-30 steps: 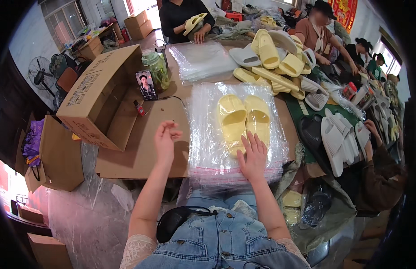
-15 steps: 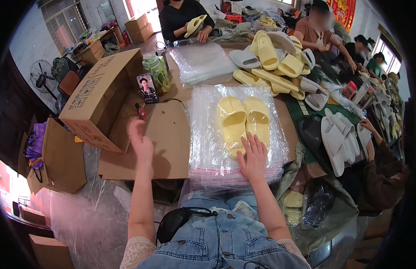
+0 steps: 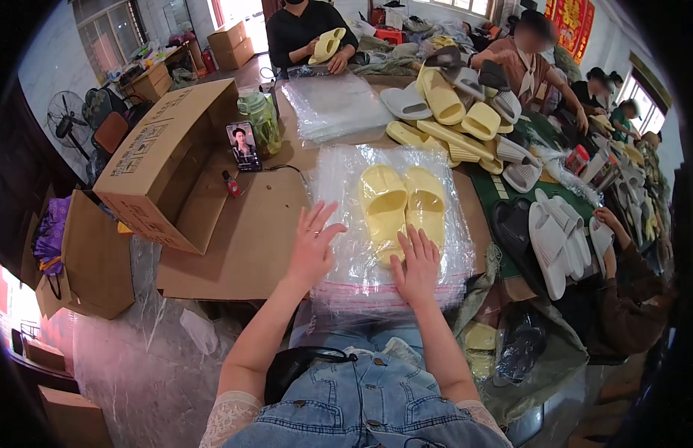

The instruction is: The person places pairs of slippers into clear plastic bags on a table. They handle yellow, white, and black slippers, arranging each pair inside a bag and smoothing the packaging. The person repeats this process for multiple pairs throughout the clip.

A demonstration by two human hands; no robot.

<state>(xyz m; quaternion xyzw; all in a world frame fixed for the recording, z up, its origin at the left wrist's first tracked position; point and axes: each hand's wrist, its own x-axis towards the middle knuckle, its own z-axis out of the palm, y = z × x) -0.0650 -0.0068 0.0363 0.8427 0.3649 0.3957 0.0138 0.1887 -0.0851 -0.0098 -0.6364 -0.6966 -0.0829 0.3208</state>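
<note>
While the stack of clear plastic bags (image 3: 395,224) lay in the same place on the cardboard-covered table (image 3: 249,246), directly in front of the person, the left hand (image 3: 313,246) had come back from the far left, where it was reaching toward the open cardboard box (image 3: 163,160) half a second before. It now hovered at the left edge of the bags with fingers spread, holding nothing. This suggested that the reach to the side was finished and both hands returned to the bagging work. The right hand (image 3: 420,263) had stayed flat, fingers spread, pressing the near end of the pair of yellow slippers (image 3: 402,209). The slippers lay side by side on the bags, long axis running near to far, toes toward the far side, heels under the right hand.
</note>
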